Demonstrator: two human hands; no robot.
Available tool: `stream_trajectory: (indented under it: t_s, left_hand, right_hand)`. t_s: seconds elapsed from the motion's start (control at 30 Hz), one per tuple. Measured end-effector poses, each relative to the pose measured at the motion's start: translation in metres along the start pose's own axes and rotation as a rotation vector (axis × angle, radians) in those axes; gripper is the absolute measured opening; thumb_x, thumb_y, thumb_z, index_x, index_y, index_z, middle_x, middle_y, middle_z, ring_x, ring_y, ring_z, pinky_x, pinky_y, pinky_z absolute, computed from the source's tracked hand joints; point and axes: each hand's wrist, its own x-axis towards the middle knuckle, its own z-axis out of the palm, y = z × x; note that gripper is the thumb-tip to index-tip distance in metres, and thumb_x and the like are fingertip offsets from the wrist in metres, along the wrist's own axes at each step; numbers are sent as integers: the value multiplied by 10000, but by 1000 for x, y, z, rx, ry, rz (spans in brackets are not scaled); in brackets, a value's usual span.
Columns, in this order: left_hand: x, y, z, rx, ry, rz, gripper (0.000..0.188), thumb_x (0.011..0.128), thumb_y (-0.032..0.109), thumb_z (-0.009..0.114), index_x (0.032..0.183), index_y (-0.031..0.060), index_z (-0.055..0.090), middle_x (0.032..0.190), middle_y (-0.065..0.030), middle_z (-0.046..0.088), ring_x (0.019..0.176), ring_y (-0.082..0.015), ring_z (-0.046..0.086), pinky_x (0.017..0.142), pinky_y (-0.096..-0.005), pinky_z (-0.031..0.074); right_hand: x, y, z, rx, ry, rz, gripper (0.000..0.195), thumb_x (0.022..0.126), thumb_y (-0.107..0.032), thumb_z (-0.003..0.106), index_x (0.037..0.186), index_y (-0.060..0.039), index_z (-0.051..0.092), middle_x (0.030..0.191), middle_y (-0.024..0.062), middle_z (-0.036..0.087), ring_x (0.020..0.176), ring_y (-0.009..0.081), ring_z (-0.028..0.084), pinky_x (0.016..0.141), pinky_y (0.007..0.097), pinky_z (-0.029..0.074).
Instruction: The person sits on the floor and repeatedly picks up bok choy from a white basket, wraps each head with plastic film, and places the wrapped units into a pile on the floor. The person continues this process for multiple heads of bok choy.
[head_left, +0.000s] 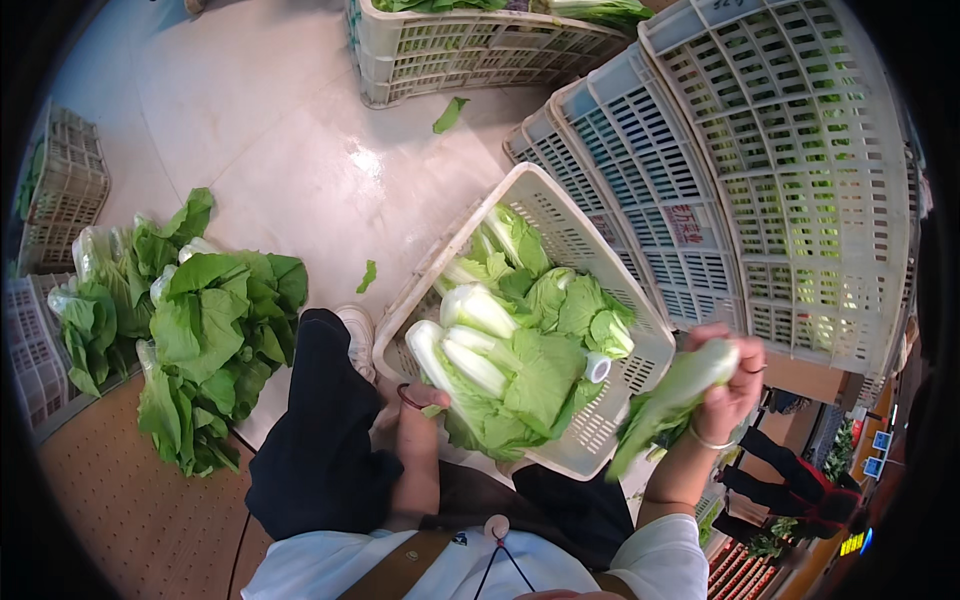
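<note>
A head of leafy cabbage (686, 375) with a pale stem is gripped in my right hand (731, 386), out past the right side of a white plastic crate (517, 180). Its leaves hang down toward the crate's near corner. My left hand (426, 396) is at the crate's near left side, against the leafy cabbages (480, 367) there. A scrap of green leaf (431, 411) shows by its fingers, which are partly hidden. More cabbage heads (517, 240) lie inside the crate, with white stems and green leaves. Among them sits a small white roll (598, 367).
Stacked crates (682, 225) rise at the right, and another crate (480, 56) of greens stands ahead. Bagged leafy greens (217, 322) lie at the left by a perforated brown board (112, 457). Loose leaves (450, 115) dot the floor. A person (802, 487) stands far right.
</note>
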Motion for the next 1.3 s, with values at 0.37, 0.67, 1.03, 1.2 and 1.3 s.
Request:
stream_trajectory:
  t_s: [0.37, 0.67, 1.03, 1.2, 1.3]
  left_hand:
    - [27, -19, 54, 234, -190, 141, 1010, 616, 303, 922, 1424, 47, 373, 1375, -88, 488, 1260, -213, 481, 1046, -373, 412]
    - [13, -1, 133, 506, -234, 188, 797, 645, 219, 906, 1287, 14, 479, 1129, -36, 599, 1041, -144, 559, 920, -312, 458]
    - [-27, -24, 235, 883, -220, 451, 1011, 528, 504, 918, 1241, -46, 459, 1106, -134, 638, 1015, -215, 630, 867, -350, 508]
    - [-28, -17, 285, 1101, -279, 585, 1122, 536, 710, 789, 1281, -43, 419, 1131, -157, 641, 1014, -242, 652, 843, -349, 516]
    - [-32, -15, 321, 1010, -403, 450, 1145, 517, 726, 787, 1301, -20, 413, 1112, -154, 647, 996, -262, 659, 835, -361, 520]
  right_hand:
    - [-66, 26, 126, -1028, -259, -71, 724, 767, -444, 737, 1399, -200, 482, 1416, 196, 462, 1200, 411, 473, 989, 587, 365]
    - [-103, 16, 78, -695, 281, -85, 728, 720, -183, 806, 1370, -78, 494, 1170, 160, 561, 1060, 334, 534, 938, 413, 435]
    - [-152, -15, 23, 22, 92, -130, 1323, 622, -585, 834, 1546, -91, 26, 1472, 126, 385, 1331, 273, 411, 1110, 389, 314]
    - [-157, -42, 16, -90, 236, -263, 1526, 462, -350, 978, 1531, -80, -77, 1422, 131, 428, 1274, 242, 464, 1104, 375, 327]
    - [-165, -65, 3, -44, 347, -320, 1412, 530, -218, 952, 1532, -75, -32, 1374, 121, 464, 1242, 236, 491, 1074, 378, 373]
